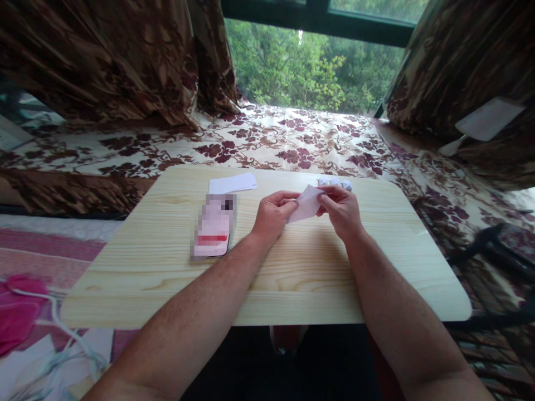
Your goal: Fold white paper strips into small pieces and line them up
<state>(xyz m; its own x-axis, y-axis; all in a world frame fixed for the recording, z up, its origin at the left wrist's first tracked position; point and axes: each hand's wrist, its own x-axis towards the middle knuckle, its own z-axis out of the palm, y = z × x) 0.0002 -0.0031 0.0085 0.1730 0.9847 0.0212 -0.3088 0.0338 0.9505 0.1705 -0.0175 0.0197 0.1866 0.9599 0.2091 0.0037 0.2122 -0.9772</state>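
Note:
A small folded piece of white paper (pixel 306 204) is held between both hands above the wooden table. My left hand (pixel 276 213) pinches its left edge between thumb and fingers. On the right side, my right hand (pixel 340 207) grips the upper corner, its thumb lying over the paper. Just behind the right hand sit several small folded white paper pieces (pixel 334 182), partly hidden by the fingers. A stack of white paper strips (pixel 232 183) lies at the far left of the table.
A phone with a pink, blurred-out surface (pixel 213 225) lies on the light wooden table (pixel 301 284), left of my forearms. Beyond the table is a ledge with a flowered cloth (pixel 292 139). White cables (pixel 62 317) run at the lower left. A white lamp (pixel 487 120) stands at the right.

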